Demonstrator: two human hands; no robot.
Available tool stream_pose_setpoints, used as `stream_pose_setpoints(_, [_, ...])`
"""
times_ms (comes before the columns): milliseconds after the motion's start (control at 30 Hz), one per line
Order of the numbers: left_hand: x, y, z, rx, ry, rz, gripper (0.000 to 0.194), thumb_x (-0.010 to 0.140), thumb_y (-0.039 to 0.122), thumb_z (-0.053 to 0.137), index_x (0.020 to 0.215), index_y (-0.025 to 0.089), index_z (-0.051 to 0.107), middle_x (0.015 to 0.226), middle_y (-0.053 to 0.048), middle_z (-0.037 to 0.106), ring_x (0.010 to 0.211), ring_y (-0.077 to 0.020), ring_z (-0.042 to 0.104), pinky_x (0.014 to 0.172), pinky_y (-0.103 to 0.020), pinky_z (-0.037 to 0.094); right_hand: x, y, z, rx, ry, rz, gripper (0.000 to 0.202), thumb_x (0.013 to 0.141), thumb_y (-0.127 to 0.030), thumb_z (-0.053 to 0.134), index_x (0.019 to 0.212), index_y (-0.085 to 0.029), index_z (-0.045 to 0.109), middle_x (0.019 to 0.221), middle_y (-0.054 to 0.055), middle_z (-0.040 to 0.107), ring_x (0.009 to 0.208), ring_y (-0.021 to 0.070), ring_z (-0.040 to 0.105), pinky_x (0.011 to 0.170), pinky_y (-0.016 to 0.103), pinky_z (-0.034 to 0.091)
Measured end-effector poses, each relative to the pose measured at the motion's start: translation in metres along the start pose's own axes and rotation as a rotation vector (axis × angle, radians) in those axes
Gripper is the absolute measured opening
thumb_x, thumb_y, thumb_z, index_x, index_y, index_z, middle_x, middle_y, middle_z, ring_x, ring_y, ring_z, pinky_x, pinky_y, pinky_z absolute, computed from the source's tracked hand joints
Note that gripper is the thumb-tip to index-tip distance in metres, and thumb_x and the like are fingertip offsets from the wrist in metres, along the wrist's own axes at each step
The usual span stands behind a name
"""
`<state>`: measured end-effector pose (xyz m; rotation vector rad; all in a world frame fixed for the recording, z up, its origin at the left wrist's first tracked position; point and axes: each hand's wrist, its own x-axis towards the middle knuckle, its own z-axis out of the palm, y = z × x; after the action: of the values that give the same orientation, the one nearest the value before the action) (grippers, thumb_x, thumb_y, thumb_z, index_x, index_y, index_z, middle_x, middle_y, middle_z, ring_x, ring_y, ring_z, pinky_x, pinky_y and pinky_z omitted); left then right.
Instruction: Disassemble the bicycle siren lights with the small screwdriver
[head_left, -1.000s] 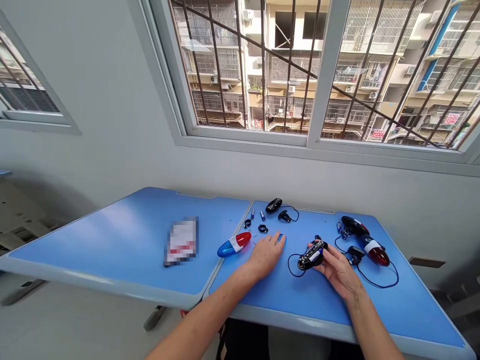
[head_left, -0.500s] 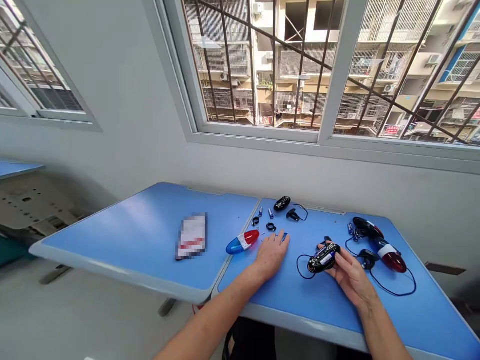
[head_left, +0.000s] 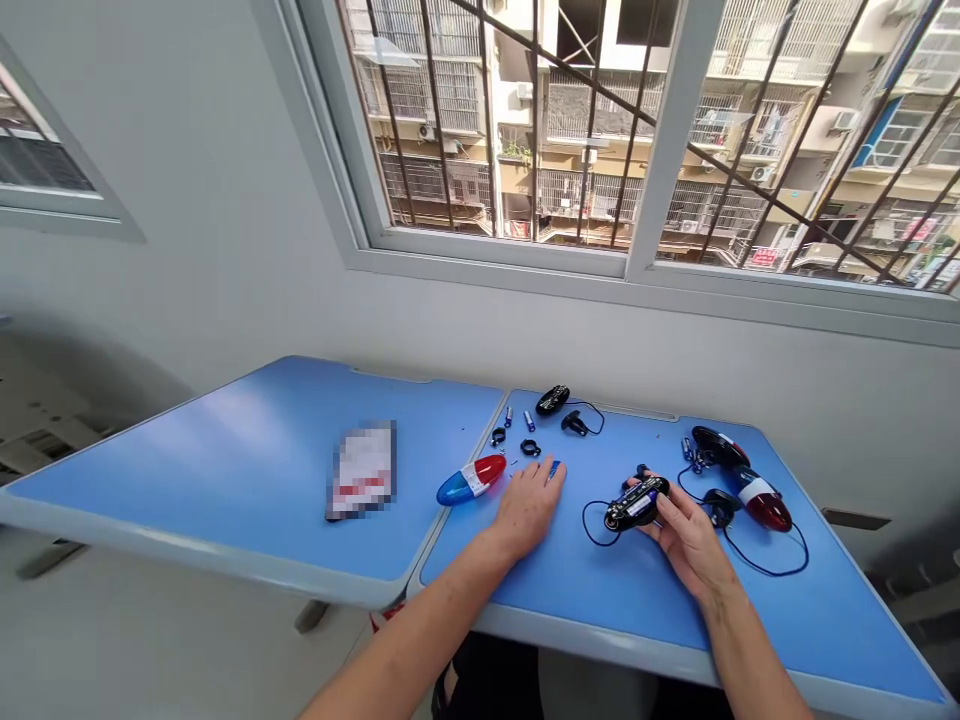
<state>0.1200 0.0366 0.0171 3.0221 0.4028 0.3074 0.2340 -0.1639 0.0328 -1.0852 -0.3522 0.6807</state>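
My right hand grips a black oval housing by its right end, thumb on top. Its hollow side faces up with batteries inside, and a black cable loops from it. A small black part shows just behind the housing. My left hand lies palm down on the table, fingers spread over a small blue object mostly hidden beneath them. Left of that hand lies a red, white and blue oval cover. Two black ring clamps, one ring clamp nearer, sit beyond my fingers.
Loose batteries, another black housing and its wired black piece lie at the back. At right are two oval light units, one with a red end, and cables. A blurred packet rests on the left blue table.
The view has shifted slightly, so the tables sit a little further left in the picture. Both hands stay in nearly the same places, with the housing still in my right hand.
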Motion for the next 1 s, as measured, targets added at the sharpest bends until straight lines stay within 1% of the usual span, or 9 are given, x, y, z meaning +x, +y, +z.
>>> stream_pose_setpoints(233, [0.000, 0.003, -0.004, -0.035, -0.001, -0.025, 0.038, 0.089, 0.010, 0.040, 0.125, 0.014, 0.047, 0.140, -0.022, 0.039, 0.121, -0.0341, 0.047, 0.091, -0.050, 0.043, 0.001, 0.003, -0.005, 0.004, 0.008, -0.001, 0.049, 0.066, -0.041, 0.078, 0.111, -0.023, 0.065, 0.112, 0.011, 0.067, 0.104, 0.0316, 0.061, 0.086, 0.050, 0.050])
stream_pose_setpoints(333, [-0.001, 0.004, -0.007, -0.030, -0.030, -0.020, 0.038, 0.090, 0.012, 0.041, 0.127, 0.013, 0.046, 0.138, -0.023, 0.041, 0.124, -0.0355, 0.044, 0.093, -0.051, 0.042, 0.000, 0.002, -0.005, 0.011, 0.018, 0.007, 0.049, 0.066, -0.039, 0.079, 0.110, -0.022, 0.065, 0.110, 0.011, 0.068, 0.105, 0.0325, 0.061, 0.087, 0.051, 0.049])
stream_pose_setpoints(433, [-0.002, 0.005, -0.006, -0.039, -0.042, -0.018, 0.039, 0.091, 0.015, 0.042, 0.130, 0.014, 0.043, 0.140, -0.023, 0.039, 0.126, -0.0362, 0.042, 0.094, -0.052, 0.042, 0.000, 0.003, -0.007, 0.012, 0.014, 0.011, 0.045, 0.067, -0.039, 0.077, 0.107, -0.021, 0.066, 0.111, 0.012, 0.068, 0.106, 0.0332, 0.060, 0.087, 0.052, 0.049])
stream_pose_setpoints(500, [-0.002, 0.003, -0.002, -0.050, -0.058, -0.013, 0.044, 0.090, 0.012, 0.041, 0.134, 0.015, 0.039, 0.144, -0.022, 0.035, 0.129, -0.0360, 0.038, 0.096, -0.052, 0.040, 0.001, 0.005, -0.011, 0.010, -0.004, 0.012, 0.042, 0.070, -0.038, 0.075, 0.108, -0.022, 0.065, 0.114, 0.011, 0.066, 0.107, 0.0329, 0.059, 0.088, 0.051, 0.049])
stream_pose_setpoints(633, [-0.003, -0.002, 0.007, -0.071, -0.106, -0.008, 0.062, 0.081, 0.002, 0.044, 0.139, 0.017, 0.031, 0.149, -0.020, 0.025, 0.135, -0.0337, 0.030, 0.102, -0.051, 0.035, 0.005, 0.012, -0.021, 0.011, -0.036, 0.017, 0.041, 0.075, -0.038, 0.072, 0.112, -0.025, 0.063, 0.120, 0.010, 0.064, 0.108, 0.0312, 0.059, 0.088, 0.050, 0.049])
stream_pose_setpoints(733, [-0.003, -0.006, 0.009, -0.092, -0.080, -0.002, 0.060, 0.081, 0.002, 0.043, 0.138, 0.016, 0.032, 0.148, -0.020, 0.027, 0.136, -0.0320, 0.028, 0.105, -0.050, 0.033, 0.007, 0.015, -0.025, 0.023, -0.038, 0.012, 0.042, 0.076, -0.037, 0.071, 0.115, -0.025, 0.062, 0.119, 0.009, 0.064, 0.108, 0.0303, 0.059, 0.088, 0.049, 0.049])
stream_pose_setpoints(867, [-0.004, -0.005, 0.001, -0.100, -0.047, -0.013, 0.051, 0.087, 0.012, 0.044, 0.137, 0.014, 0.035, 0.147, -0.021, 0.028, 0.135, -0.0343, 0.030, 0.104, -0.051, 0.034, 0.006, 0.014, -0.022, 0.038, -0.037, 0.008, 0.045, 0.076, -0.036, 0.072, 0.117, -0.023, 0.060, 0.117, 0.011, 0.064, 0.108, 0.0303, 0.059, 0.089, 0.049, 0.048])
stream_pose_setpoints(933, [-0.005, 0.000, -0.006, -0.126, -0.001, -0.001, 0.049, 0.088, 0.018, 0.046, 0.136, 0.012, 0.037, 0.146, -0.022, 0.030, 0.134, -0.0355, 0.032, 0.105, -0.051, 0.034, 0.006, 0.014, -0.021, 0.040, -0.041, 0.003, 0.045, 0.075, -0.036, 0.072, 0.116, -0.022, 0.060, 0.117, 0.011, 0.064, 0.108, 0.0303, 0.059, 0.089, 0.050, 0.048])
stream_pose_setpoints(1000, [-0.006, 0.008, -0.013, -0.183, 0.083, 0.041, 0.050, 0.089, 0.023, 0.048, 0.136, 0.011, 0.038, 0.145, -0.022, 0.032, 0.134, -0.0357, 0.031, 0.106, -0.051, 0.034, 0.006, 0.014, -0.020, 0.038, -0.046, -0.003, 0.043, 0.075, -0.036, 0.072, 0.114, -0.021, 0.061, 0.118, 0.011, 0.064, 0.106, 0.0302, 0.060, 0.089, 0.049, 0.048])
